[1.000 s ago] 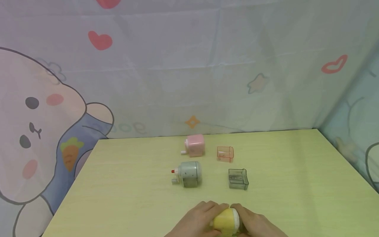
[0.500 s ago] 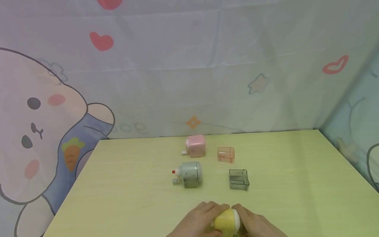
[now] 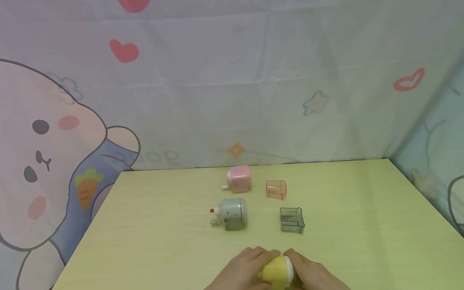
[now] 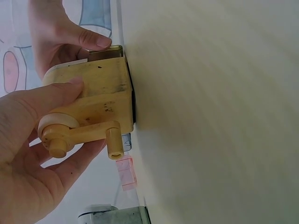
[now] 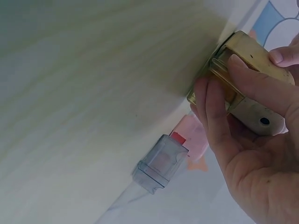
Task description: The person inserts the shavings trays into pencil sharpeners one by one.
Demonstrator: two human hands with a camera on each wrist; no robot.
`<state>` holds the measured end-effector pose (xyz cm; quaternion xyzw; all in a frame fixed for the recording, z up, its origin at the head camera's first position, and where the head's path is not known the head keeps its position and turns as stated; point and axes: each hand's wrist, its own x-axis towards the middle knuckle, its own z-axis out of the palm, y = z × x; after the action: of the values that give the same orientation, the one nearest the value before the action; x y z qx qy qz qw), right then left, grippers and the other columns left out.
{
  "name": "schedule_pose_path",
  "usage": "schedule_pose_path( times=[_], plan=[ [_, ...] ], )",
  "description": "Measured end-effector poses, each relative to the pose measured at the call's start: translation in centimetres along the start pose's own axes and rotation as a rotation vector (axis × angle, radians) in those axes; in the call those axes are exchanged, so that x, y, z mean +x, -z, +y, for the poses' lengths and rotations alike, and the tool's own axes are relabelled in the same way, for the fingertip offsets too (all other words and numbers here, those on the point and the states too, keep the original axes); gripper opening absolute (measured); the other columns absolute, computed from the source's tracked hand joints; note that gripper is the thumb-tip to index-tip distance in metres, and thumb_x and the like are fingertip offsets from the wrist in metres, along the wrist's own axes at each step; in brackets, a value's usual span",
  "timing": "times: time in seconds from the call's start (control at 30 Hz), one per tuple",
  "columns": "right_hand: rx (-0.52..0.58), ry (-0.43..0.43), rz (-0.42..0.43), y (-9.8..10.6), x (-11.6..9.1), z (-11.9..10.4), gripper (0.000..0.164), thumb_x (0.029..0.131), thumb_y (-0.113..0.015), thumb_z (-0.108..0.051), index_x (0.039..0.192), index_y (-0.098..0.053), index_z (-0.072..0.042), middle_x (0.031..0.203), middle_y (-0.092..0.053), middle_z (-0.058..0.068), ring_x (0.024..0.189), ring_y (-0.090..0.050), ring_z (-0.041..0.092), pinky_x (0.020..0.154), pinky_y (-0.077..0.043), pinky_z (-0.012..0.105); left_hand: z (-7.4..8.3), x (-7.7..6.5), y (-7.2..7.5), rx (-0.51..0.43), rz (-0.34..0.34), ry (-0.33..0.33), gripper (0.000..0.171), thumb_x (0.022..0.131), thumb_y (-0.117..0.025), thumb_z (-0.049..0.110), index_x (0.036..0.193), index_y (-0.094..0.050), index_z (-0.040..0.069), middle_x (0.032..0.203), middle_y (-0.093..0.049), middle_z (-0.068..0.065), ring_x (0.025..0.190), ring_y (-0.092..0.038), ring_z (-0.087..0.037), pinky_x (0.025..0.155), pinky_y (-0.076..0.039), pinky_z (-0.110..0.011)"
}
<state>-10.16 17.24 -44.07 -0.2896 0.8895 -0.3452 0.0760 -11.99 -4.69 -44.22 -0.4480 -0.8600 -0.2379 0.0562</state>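
Hands since a second ago: hardly any movement; the left hand [image 3: 244,268] and right hand [image 3: 313,272] keep the same place around the rounded yellow plastic crank sharpener [image 4: 105,86], and only the head view has shifted very slightly.
Yellow sharpener: between the two hands, toward the near edge of the pale yellow-green worktop [image 3: 163,241] and right of its middle; whether it touches the surface cannot be told.
Left grip: clasped on the sharpener's body, thumb on one face and fingers on the opposite side, beside the yellow crank handle [image 4: 93,133].
Right grip: thumb and fingers pinch the clear yellowish plastic drawer [image 4: 108,53], which juts partly from the body.
Cream end: turned toward the right hand, with a dark round hole [image 5: 264,122].
Grey row: a speckled grey barrel-shaped crank sharpener [image 3: 233,214] lies farther from the near edge than the hands; a smoky clear drawer [image 3: 291,220] sits to its right, apart from it.
Pink row: a pink boxy crank sharpener [image 3: 240,178] stands near the middle of the far edge, a clear reddish drawer [image 3: 276,189] to its right.
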Motion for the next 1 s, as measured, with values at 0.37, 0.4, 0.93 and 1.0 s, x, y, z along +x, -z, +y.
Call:
schedule_pose_path(
  times=[0.37,0.4,0.93,1.0],
  plan=[
    [0.006,-0.086,-0.051,0.48,0.42,-0.14,0.058,0.069,-0.067,-0.054,0.109,-0.045,-0.018,0.087,-0.052,-0.003,0.068,-0.049,0.006,0.056,-0.048,0.03,0.21,0.07,-0.07,-0.034,0.001,0.032,0.066,0.068,-0.072,0.021,0.128,-0.045,0.017,0.106,-0.06,0.004,0.087,-0.046,-0.003,0.074,-0.039,-0.012],
    [0.006,-0.086,-0.053,0.49,0.46,-0.2,0.057,0.069,-0.067,-0.054,0.108,-0.046,-0.018,0.087,-0.052,-0.003,0.068,-0.049,0.005,0.056,-0.048,0.03,0.21,0.05,-0.07,-0.03,0.001,0.034,0.066,0.068,-0.072,0.022,0.128,-0.045,0.018,0.106,-0.06,0.004,0.086,-0.046,-0.003,0.074,-0.04,-0.012],
    [0.062,-0.08,-0.03,0.21,0.41,-0.55,0.053,0.068,-0.067,-0.055,0.101,-0.045,-0.018,0.083,-0.053,-0.006,0.066,-0.05,0.004,0.056,-0.048,0.027,0.41,0.11,-0.04,-0.003,0.015,0.035,0.066,0.066,-0.076,0.022,0.125,-0.048,0.016,0.103,-0.061,0.003,0.085,-0.047,-0.004,0.073,-0.041,-0.013],
    [0.067,-0.085,-0.029,0.2,0.37,-0.59,0.053,0.069,-0.066,-0.055,0.1,-0.045,-0.018,0.082,-0.054,-0.006,0.066,-0.051,0.004,0.056,-0.049,0.027,0.42,0.13,-0.08,-0.002,0.021,0.031,0.066,0.066,-0.076,0.022,0.126,-0.048,0.016,0.103,-0.061,0.003,0.085,-0.047,-0.004,0.073,-0.04,-0.013]
  ],
)
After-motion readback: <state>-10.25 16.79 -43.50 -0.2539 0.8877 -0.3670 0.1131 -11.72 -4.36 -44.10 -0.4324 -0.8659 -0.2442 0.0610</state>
